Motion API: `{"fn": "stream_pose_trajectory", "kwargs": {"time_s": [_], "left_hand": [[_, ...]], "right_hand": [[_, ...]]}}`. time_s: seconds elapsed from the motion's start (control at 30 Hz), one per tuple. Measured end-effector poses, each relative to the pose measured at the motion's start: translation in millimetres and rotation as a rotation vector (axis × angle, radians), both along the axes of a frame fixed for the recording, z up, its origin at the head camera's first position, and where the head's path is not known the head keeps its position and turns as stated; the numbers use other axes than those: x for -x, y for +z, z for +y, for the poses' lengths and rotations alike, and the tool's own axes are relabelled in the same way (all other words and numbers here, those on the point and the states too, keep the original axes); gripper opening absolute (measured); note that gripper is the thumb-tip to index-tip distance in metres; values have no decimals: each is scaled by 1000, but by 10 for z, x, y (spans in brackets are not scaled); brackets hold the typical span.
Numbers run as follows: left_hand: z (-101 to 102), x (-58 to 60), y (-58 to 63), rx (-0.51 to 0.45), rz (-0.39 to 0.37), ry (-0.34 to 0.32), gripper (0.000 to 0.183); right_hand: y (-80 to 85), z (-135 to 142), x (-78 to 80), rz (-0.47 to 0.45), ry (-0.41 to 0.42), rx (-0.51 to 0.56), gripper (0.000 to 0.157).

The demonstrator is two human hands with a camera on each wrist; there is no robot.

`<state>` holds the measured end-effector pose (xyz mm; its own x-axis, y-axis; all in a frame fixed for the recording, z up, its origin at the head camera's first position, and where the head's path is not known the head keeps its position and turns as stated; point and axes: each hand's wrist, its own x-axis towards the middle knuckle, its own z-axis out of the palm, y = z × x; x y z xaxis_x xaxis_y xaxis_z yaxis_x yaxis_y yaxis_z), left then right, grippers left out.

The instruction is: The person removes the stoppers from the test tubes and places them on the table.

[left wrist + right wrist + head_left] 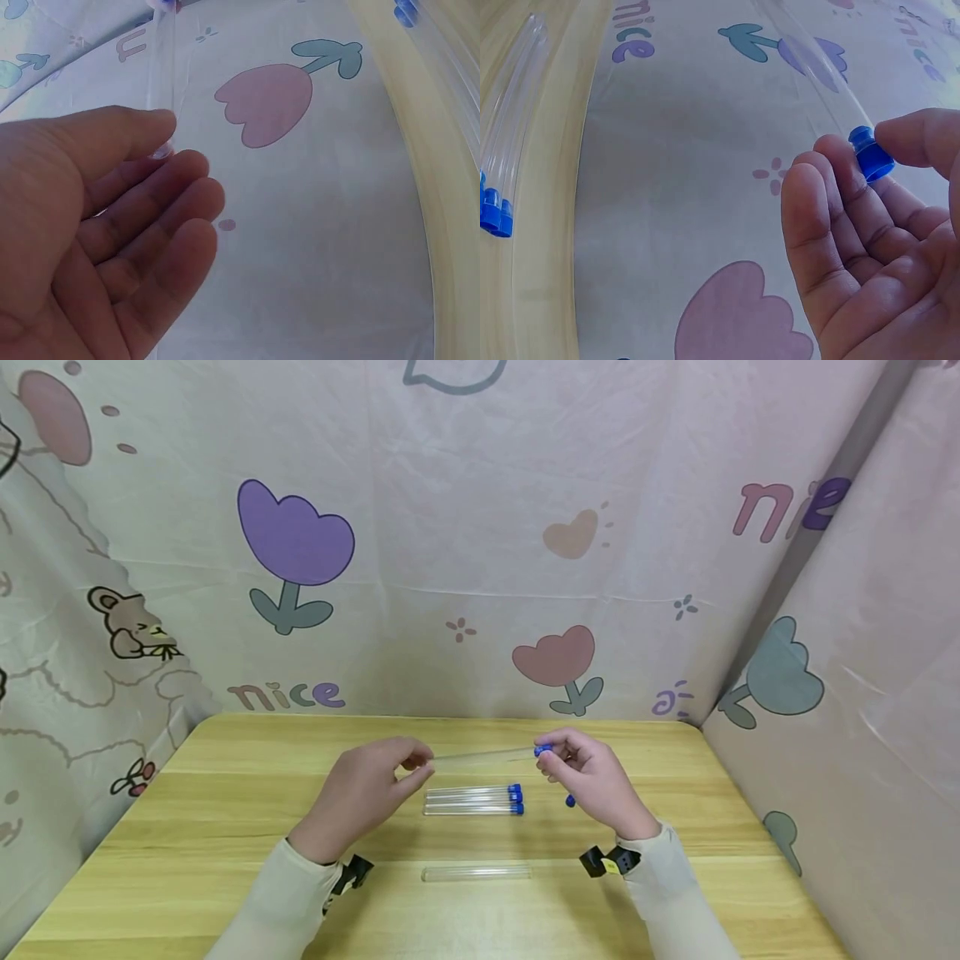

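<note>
Held test tube (483, 757): Clear and close to level, it spans the gap between two hands above the desk (150, 860), lifted beyond a row of stoppered tubes.
Left-hand grip (363, 789): Thumb and fingers pinch the tube's far end, the one away from the stopper, leaving most of its length exposed.
Right-hand grip (592, 772): Thumb and fingertips pinch a blue stopper (875, 160) at the tube's mouth, narrow plug toward the glass-clear wall, wide head toward the palm.
Fit: Whether the plug is fully seated cannot be told from these views.
Alignment: Good work here likely means keeping stopper and tube on one straight line, since a tilted plug could bind on the rim.
Pressure: A steady push along the tube, perhaps with a slight twist, looks safer than sideways force; the left pinch should be firm enough to stop the smooth wall slipping.
Stoppered test tubes (468, 802): They lie side by side on the desk, blue ends toward the right hand, a model for the finished fit.
Open test tube (476, 873): Lying nearer the person, no stopper visible on it.
Loose stopper (570, 801): Blue, on the desk just beside the right hand.
</note>
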<state>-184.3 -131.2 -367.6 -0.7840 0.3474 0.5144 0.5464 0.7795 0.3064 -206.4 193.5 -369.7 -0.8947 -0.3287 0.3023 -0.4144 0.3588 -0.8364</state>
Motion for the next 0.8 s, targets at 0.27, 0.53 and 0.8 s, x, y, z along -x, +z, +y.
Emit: {"fn": "stream_pose_trajectory", "kwargs": {"time_s": [0.27, 0.53, 0.8], "left_hand": [[-10, 0, 27, -27, 6, -16, 15], [-15, -14, 50, -22, -5, -23, 25], [-28, -23, 62, -34, 36, -39, 16]], "right_hand": [[-6, -7, 3, -3, 5, 20, 16], [-8, -21, 1, -7, 5, 46, 15], [-5, -20, -12, 27, 20, 61, 9]]}}
